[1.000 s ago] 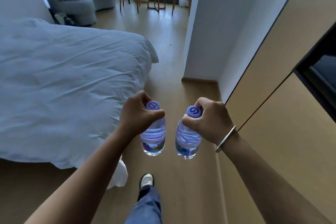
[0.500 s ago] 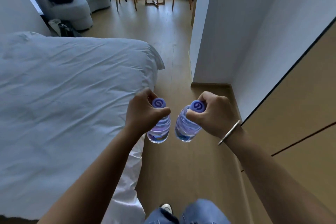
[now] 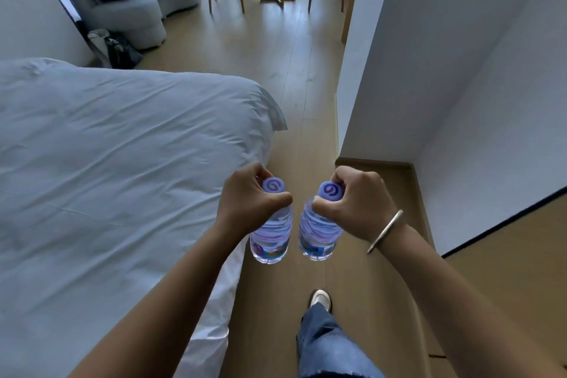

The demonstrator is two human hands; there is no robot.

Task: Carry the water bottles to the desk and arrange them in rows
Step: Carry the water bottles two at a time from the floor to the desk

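The left hand (image 3: pixel 250 201) gripped one water bottle (image 3: pixel 271 235) by its neck, fingers curled under the purple cap (image 3: pixel 273 186). The right hand (image 3: pixel 357 204) held a second bottle (image 3: pixel 317 238) likewise. Both bottles hung upright, side by side and just apart, above the wooden floor (image 3: pixel 276 55) beside the white bed (image 3: pixel 107 163). A bangle (image 3: pixel 386 230) circled the right wrist.

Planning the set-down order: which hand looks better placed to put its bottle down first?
Neither clearly: left hand and right hand grip matching purple-capped clear plastic bottles level; no desk shows.
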